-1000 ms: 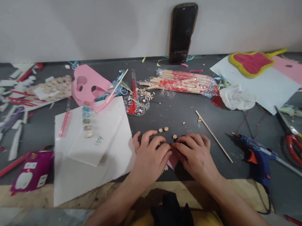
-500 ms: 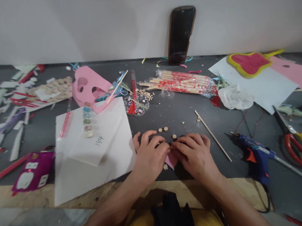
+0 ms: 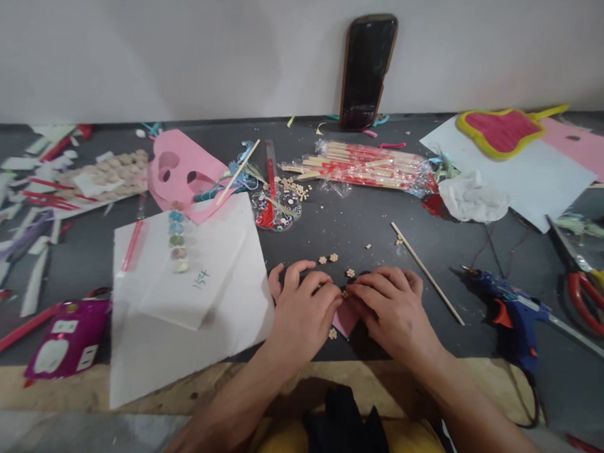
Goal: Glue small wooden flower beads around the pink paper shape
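My left hand (image 3: 301, 303) and my right hand (image 3: 393, 307) meet over the dark table, fingertips pinched together. Between them shows a small wooden flower-shaped piece (image 3: 344, 294), partly hidden by the fingers. Under the fingertips lies a small pink paper piece (image 3: 346, 320), largely covered by my hands. Similar wooden flowers lie close by: one flower (image 3: 350, 273) just beyond the fingertips, a pair of flowers (image 3: 328, 258) past my left fingers, and another flower (image 3: 332, 334) nearer to me. To the right of my right hand rests a thin wooden stick (image 3: 427, 273).
A blue glue gun (image 3: 508, 309) and red-handled scissors (image 3: 582, 279) lie at right. White sheets (image 3: 141, 360) and a purple power strip (image 3: 69, 340) are at left. Farther back are bagged sticks (image 3: 369, 166), a pink mask (image 3: 184, 171) and a phone (image 3: 369, 69) leaning on the wall.
The camera view has shifted slightly, so most things appear a little to the right. Both hands keep nearly the same pinching pose over the pink paper.
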A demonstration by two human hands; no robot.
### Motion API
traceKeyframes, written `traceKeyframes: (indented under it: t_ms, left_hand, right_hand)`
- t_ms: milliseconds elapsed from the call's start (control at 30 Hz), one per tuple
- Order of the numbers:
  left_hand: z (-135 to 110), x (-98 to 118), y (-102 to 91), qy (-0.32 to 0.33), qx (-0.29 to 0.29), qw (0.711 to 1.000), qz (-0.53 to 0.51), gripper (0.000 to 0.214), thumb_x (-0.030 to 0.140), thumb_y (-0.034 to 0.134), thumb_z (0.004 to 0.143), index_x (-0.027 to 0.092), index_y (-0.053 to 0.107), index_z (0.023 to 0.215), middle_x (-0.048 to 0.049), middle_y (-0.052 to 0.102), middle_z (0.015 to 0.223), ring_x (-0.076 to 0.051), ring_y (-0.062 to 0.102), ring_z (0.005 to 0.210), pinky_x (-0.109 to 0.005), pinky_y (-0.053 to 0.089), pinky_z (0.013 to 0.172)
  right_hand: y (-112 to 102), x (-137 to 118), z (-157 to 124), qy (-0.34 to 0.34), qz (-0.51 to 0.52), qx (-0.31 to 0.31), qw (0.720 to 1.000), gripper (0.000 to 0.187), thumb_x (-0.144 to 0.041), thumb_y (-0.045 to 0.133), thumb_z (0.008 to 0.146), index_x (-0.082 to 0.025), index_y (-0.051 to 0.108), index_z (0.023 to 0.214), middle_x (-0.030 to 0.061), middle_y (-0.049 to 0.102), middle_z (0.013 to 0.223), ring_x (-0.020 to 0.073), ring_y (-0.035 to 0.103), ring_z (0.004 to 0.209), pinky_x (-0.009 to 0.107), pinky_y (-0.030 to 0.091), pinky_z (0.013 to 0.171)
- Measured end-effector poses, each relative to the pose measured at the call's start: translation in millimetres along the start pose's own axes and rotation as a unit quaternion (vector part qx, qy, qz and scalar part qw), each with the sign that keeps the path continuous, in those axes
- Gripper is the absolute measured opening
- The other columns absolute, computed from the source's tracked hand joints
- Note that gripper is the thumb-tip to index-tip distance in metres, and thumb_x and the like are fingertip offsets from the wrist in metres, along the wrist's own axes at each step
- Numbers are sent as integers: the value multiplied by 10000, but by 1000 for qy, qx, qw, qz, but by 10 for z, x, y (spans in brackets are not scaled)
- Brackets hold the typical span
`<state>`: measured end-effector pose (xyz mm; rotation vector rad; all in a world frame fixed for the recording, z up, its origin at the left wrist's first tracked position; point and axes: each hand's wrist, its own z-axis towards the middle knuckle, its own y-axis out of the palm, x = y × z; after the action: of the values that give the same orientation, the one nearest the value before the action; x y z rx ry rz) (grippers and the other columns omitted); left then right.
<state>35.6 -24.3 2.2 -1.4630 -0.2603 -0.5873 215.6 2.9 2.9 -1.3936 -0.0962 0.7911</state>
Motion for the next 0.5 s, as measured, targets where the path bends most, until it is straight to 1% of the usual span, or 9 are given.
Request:
traceKeyframes:
  t_ms: [167,333,500]
  left_hand:
    - [-1,-20,20,-2,0,1000,-8,100,249,567,881,275,662,866,-3,680,986,-273,434,1149,-551,183,1019]
    - [1,-16,12,-6,-6,1000,-6,114,263,551,892,279,661,866,-7,687,997,-285,439,1155,-556,182,1010]
    - [0,-14,13,-12,-11,1000,-19,104,251,559,887,278,656,909,5,686,992,-274,435,1152,-537,198,1013]
  right_hand:
    - [-15,3,12,-3,-8,-10,1000,161,-233,546,908,-254,704,930,14,727,970,201,533,955,405,281,866]
    - [-13,5,3,-11,-13,-14,1000,160,-185,572,883,-263,696,946,-6,722,985,198,530,965,401,263,876]
    - [5,9,-7,-8,-6,-17,1000,171,-178,573,876,-266,692,962,7,719,989,211,525,982,416,250,884]
